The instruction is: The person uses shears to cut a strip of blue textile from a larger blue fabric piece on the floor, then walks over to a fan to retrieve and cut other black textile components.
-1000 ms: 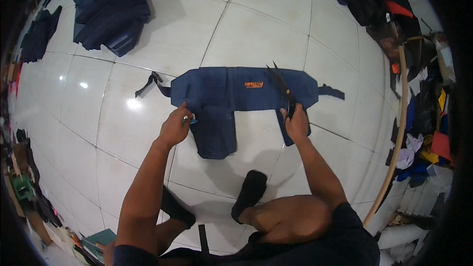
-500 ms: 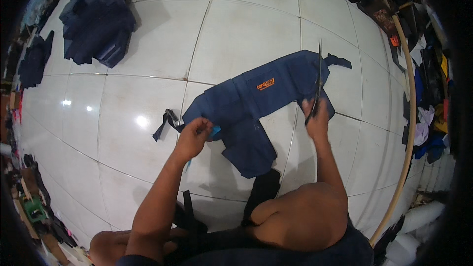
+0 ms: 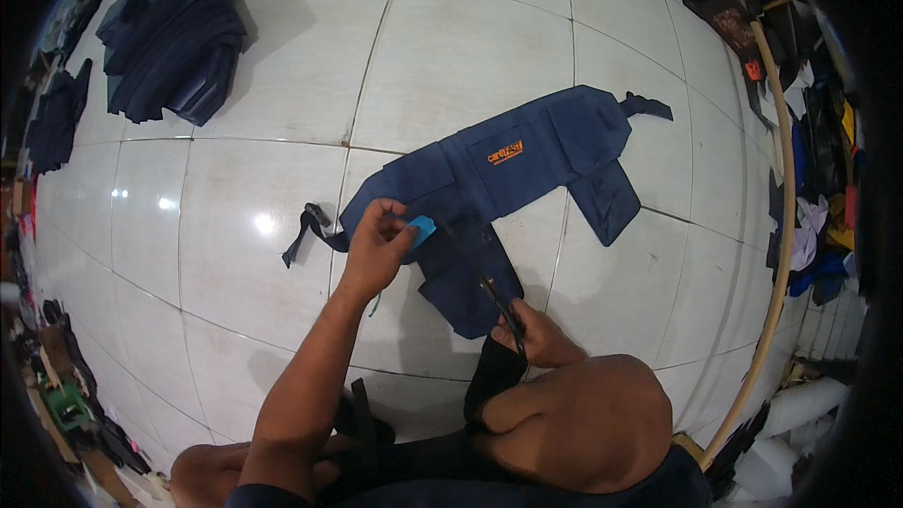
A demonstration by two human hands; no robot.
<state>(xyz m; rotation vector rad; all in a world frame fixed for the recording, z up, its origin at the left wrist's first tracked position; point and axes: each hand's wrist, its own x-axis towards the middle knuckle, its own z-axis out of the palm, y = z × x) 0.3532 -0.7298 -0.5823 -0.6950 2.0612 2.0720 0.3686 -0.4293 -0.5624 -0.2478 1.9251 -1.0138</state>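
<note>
Under the left hand (image 3: 376, 246), which pinches a blue chalk (image 3: 420, 229), the navy pouch panel (image 3: 499, 193) stretches up-right; the right hand (image 3: 536, 339) grips scissors (image 3: 500, 306) at its near flap.

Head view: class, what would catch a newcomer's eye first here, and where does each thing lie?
First, the navy fabric piece spread on the white tiled floor at centre, with an orange patch on it. Next the two hands on it: the left hand pinches a small light-blue piece at its left end, and the right hand holds a thin dark tool at its lower flap. A navy fabric pile lies at upper left.
</note>
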